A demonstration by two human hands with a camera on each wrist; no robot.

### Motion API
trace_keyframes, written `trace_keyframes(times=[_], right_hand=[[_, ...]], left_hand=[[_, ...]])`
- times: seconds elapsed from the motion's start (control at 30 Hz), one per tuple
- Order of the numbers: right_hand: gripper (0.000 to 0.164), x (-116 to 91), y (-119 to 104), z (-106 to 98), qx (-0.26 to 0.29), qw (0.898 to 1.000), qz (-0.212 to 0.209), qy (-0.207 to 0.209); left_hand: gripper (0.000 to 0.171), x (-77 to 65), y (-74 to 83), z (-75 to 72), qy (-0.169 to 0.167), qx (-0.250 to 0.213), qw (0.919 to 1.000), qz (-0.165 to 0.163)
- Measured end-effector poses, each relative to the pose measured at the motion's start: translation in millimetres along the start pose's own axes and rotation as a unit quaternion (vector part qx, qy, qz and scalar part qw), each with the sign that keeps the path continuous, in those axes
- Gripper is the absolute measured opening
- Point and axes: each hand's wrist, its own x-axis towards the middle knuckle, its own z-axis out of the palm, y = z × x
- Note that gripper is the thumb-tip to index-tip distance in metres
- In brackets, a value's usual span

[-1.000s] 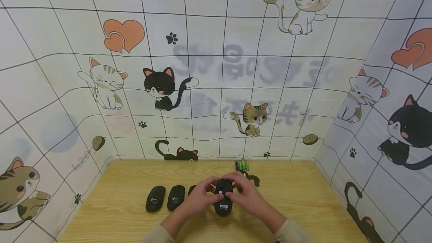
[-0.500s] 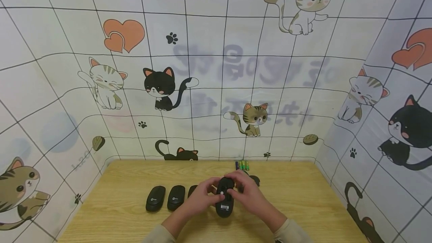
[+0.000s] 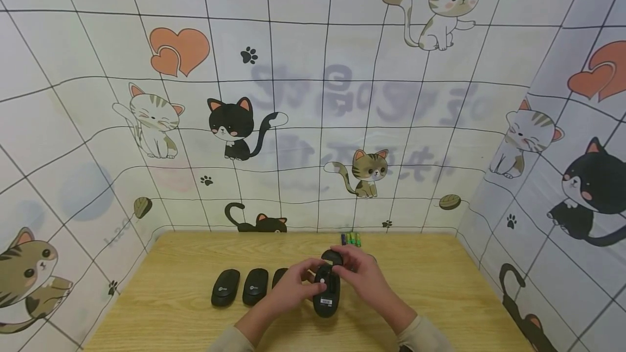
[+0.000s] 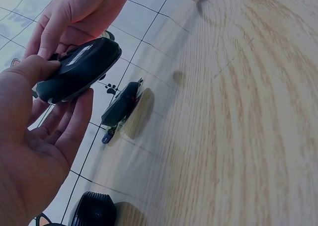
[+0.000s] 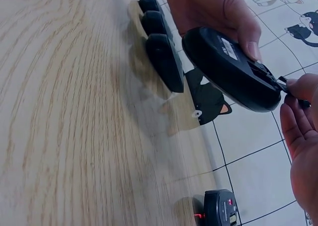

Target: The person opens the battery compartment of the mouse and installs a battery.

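Note:
My left hand (image 3: 295,285) holds a black computer mouse (image 3: 326,303) with its underside and white label facing up, thumb on the underside and fingers beneath. My right hand (image 3: 363,273) pinches a small black battery cover (image 3: 332,257) at the mouse's far end. The battery compartment (image 5: 262,73) is uncovered in the right wrist view, the cover's edge close to its end. In the left wrist view, the mouse (image 4: 82,69) is held above the table. Most of the cover is hidden by my right fingers in the right wrist view.
Three black mice, including one (image 3: 225,288) at the left, stand in a row left of my hands. Several small batteries (image 3: 351,239) lie at the table's back edge. Another mouse (image 5: 220,208), glowing red, lies beyond my right hand. A cat-print sheet surrounds the wooden table (image 3: 440,297).
My right hand has slid the battery cover off the mouse toward the far side, exposing the compartment. My left hand keeps its grip on the mouse, which has shifted slightly.

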Motion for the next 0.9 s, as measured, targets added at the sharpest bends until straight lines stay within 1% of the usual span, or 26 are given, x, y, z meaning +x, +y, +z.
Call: trace_keyframes(times=[0.1, 0.23, 0.53, 0.73, 0.9], right_hand=[[0.043, 0.6, -2.3, -2.2, 0.011, 1.0, 0.019, 0.007], [0.044, 0.5, -3.3, -6.3, 0.024, 0.999, 0.033, 0.014], [0.044, 0.4, -3.3, -10.6, 0.034, 0.998, 0.036, 0.031], [0.042, -0.3, -2.7, -14.5, 0.035, 0.999, 0.021, 0.034], [0.041, -0.4, -2.1, -19.4, 0.034, 0.998, 0.032, 0.037]], left_hand=[[0.042, 0.3, -1.3, 0.2, -0.001, 0.004, 1.0, 0.003], [0.04, 0.0, -1.4, 0.1, -0.002, 0.005, 1.0, 0.008], [0.04, -0.9, 0.6, 0.1, -0.003, -0.005, 0.9999, 0.014], [0.043, -1.3, 2.3, -0.2, -0.006, -0.006, 0.9998, 0.016], [0.043, -2.7, 4.4, -0.1, -0.007, -0.006, 0.9998, 0.017]])
